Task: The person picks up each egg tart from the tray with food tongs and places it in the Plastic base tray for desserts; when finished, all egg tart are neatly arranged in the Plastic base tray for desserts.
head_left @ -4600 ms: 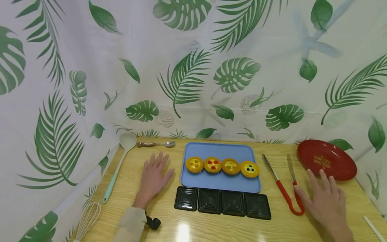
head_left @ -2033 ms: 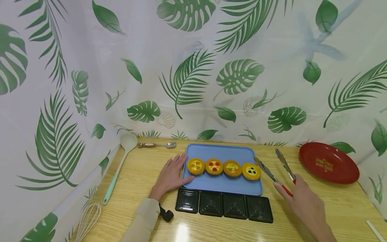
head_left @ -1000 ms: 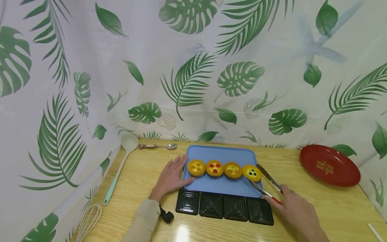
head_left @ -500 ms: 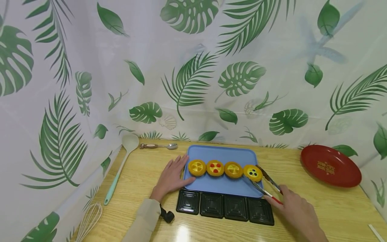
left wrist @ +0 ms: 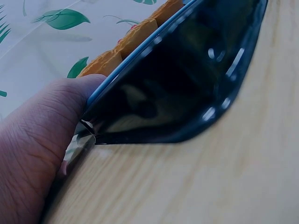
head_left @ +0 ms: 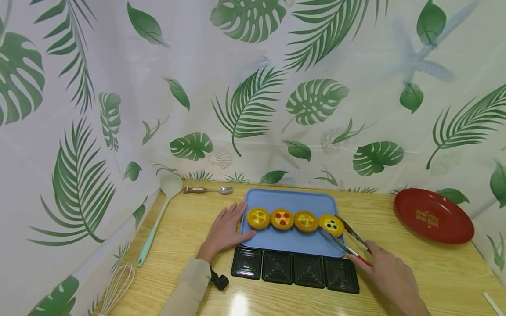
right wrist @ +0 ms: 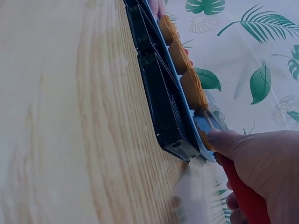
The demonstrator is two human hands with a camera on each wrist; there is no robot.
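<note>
Four yellow tarts sit in a row on a blue tray [head_left: 290,197]. My right hand [head_left: 385,274] grips red-handled metal tongs [head_left: 349,240], whose two tips stand on either side of the rightmost tart [head_left: 331,224], the one with dark blue dots. In the right wrist view my fingers wrap the tongs' red handle [right wrist: 243,191] beside the tray's corner. My left hand [head_left: 227,226] lies flat on the table with straight fingers, its thumb [left wrist: 42,140] against the tray's left edge [left wrist: 140,51]. In front of the tray lie several black square containers [head_left: 294,267].
A red plate [head_left: 432,215] sits at the right rear of the wooden table. A pale green ladle [head_left: 158,219], a metal spoon [head_left: 207,190] and a whisk [head_left: 116,285] lie at the left. A leaf-print curtain closes off the back and left.
My right hand took the tongs off the table and brought their tips to the rightmost tart. My left hand slid right to the tray's left edge. Hardly anything moved in the last half second.
</note>
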